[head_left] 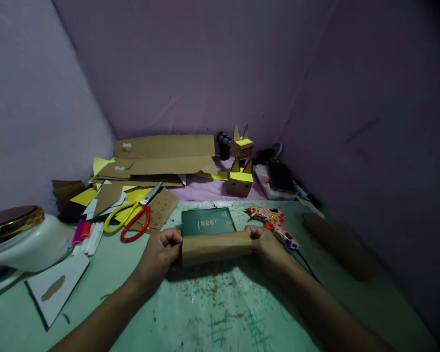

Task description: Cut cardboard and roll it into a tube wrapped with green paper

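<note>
Table (161,322), green, crumbs scattered near its middle. Cardboard (165,146), large flat pieces, stacked at the back. Pot (47,244), white, dark lid with gold rim, at far left. Strip (216,248), brown, one, held crosswise in front of the person, its right end slightly higher. Left hand (161,252), narrowed to a pinch, gripping the strip's left end; right hand (267,247), likewise, on its right end. Good handling would probably mean an even, light pinch at both ends, wrists level, with tension enough to keep the strip straight but not to crease it. Panel (207,222), green, gold lettering, just behind the strip; whether the two touch cannot be told. Scissors (141,204), red and yellow handles, lying left of the panel. Glue gun (275,217), patterned, corded, just beyond the right hand; best kept clear of the knuckles. Eared boxes (240,187), two, towards the back. Markers (95,239), several, beside the pot.
</note>
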The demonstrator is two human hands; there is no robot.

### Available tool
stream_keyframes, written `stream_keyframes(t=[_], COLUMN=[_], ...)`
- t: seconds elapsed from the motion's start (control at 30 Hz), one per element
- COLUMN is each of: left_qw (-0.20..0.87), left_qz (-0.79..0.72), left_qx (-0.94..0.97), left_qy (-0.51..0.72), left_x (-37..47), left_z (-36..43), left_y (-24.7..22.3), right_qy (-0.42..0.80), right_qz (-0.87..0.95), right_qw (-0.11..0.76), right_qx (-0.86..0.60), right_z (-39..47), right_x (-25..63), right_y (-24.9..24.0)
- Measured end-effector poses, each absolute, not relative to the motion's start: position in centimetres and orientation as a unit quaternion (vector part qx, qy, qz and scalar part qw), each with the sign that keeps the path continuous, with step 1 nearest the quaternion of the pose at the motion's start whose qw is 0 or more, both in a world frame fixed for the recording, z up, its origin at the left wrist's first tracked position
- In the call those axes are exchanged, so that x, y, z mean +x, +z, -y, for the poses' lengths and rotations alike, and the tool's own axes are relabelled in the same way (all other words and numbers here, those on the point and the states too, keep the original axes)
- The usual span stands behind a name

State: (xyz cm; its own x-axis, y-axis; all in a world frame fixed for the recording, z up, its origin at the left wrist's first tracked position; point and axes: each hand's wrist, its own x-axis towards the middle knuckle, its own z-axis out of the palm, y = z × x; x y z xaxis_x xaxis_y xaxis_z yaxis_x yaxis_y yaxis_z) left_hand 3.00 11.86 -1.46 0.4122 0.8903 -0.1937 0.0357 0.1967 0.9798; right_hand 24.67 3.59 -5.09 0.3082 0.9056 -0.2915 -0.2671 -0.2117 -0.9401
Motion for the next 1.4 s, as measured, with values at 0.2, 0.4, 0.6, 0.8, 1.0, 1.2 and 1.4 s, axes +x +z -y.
stream_keyframes(t=[0.2, 0.4, 0.6, 0.8, 1.0, 1.2, 1.4], left_qw=[0.601, 0.56, 0.528, 0.505, 0.482, 0.45, 0.337], left_qz=[-0.405, -0.38, -0.364, -0.352, -0.347, -0.355, -0.323], left_qx=[0.6, 0.649, 0.676, 0.695, 0.71, 0.721, 0.768], left_qy=[0.338, 0.348, 0.363, 0.372, 0.378, 0.388, 0.44], left_x=[2.5, 2.1, 2.0, 2.0, 2.0, 1.9, 1.8], left_z=[-11.9, -12.2, -12.3, -12.4, -12.2, -11.8, -11.8], left_y=[-0.9, -1.5, -2.2, -2.2, -2.0, -1.9, -1.9], right_qy=[0.471, 0.453, 0.449, 0.452, 0.454, 0.45, 0.376], right_qz=[0.303, 0.316, 0.316, 0.312, 0.314, 0.345, 0.424], right_qw=[0.583, 0.59, 0.591, 0.588, 0.588, 0.585, 0.583], right_qx=[-0.589, -0.589, -0.592, -0.594, -0.592, -0.58, -0.582], right_z=[-3.3, -3.0, -3.1, -3.0, -3.1, -3.0, -2.4], right_x=[24.5, 24.4, 24.4, 24.2, 24.2, 24.0, 24.4], right_y=[-3.7, -2.7, -2.7, -2.4, -2.4, -2.7, -2.6])
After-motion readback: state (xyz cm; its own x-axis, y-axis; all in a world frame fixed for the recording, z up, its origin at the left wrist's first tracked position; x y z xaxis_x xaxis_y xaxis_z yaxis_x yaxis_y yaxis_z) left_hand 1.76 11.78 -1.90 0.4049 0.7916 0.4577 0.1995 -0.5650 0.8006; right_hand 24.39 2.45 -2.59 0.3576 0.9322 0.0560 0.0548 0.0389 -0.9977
